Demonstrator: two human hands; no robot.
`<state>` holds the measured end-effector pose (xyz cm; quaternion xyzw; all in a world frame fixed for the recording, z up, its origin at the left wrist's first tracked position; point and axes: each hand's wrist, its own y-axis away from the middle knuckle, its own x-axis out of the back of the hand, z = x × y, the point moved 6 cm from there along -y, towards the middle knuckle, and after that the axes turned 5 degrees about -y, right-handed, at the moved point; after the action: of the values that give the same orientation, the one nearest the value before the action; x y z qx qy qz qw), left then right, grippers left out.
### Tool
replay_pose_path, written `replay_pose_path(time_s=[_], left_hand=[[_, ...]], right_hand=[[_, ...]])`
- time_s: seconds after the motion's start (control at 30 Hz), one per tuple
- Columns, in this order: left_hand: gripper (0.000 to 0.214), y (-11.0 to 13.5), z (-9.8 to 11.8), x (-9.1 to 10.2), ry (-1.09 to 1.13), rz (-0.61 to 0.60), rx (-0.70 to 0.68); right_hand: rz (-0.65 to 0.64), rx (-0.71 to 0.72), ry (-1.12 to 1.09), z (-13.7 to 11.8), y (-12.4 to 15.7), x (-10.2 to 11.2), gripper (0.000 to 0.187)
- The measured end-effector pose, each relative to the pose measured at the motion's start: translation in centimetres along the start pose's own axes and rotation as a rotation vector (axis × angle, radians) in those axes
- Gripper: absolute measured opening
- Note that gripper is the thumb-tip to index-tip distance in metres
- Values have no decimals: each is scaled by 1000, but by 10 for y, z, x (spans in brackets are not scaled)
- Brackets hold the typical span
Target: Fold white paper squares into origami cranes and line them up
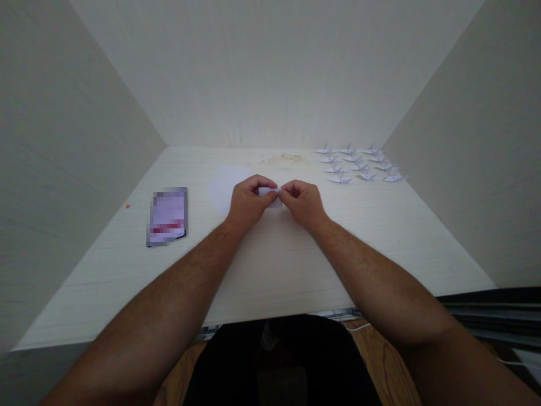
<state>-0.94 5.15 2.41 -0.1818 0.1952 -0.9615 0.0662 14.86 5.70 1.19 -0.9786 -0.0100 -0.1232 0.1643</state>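
Note:
My left hand (248, 202) and my right hand (303, 202) meet at the middle of the white desk (270, 265). Both pinch a small folded piece of white paper (270, 194) between fingertips and thumbs; most of it is hidden by my fingers. The hands rest low on the desk surface. A flat white paper sheet (223, 185) lies just behind my left hand.
Several small white folded paper cranes (359, 164) stand in rows at the back right. A flat blurred purple pack (167, 217) lies at the left. White walls enclose the desk on three sides. A faint brownish stain (283, 159) marks the back.

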Motion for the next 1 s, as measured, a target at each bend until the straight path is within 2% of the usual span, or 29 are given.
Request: replay_pose_path(time_s=[0.23, 0.47, 0.63, 0.77, 0.9, 1.0], left_hand=[[11, -1, -1, -1, -2, -19, 3], [9, 0, 5, -4, 2, -83, -17], [12, -1, 1, -7, 34, -103, 1], [35, -1, -9, -9, 226, -108, 122], [24, 3, -17, -15, 299, -190, 286], [25, 3, -16, -12, 246, -190, 282]], right_hand=[[-5, -9, -42, 0, 0, 0, 20], [-9, -48, -57, 0, -1, 1, 12], [-4, 5, -29, 0, -1, 2, 11], [16, 41, -94, -2, -1, 3, 13], [33, 16, -126, -1, -2, 4, 12], [31, 8, -116, 0, -2, 4, 13]])
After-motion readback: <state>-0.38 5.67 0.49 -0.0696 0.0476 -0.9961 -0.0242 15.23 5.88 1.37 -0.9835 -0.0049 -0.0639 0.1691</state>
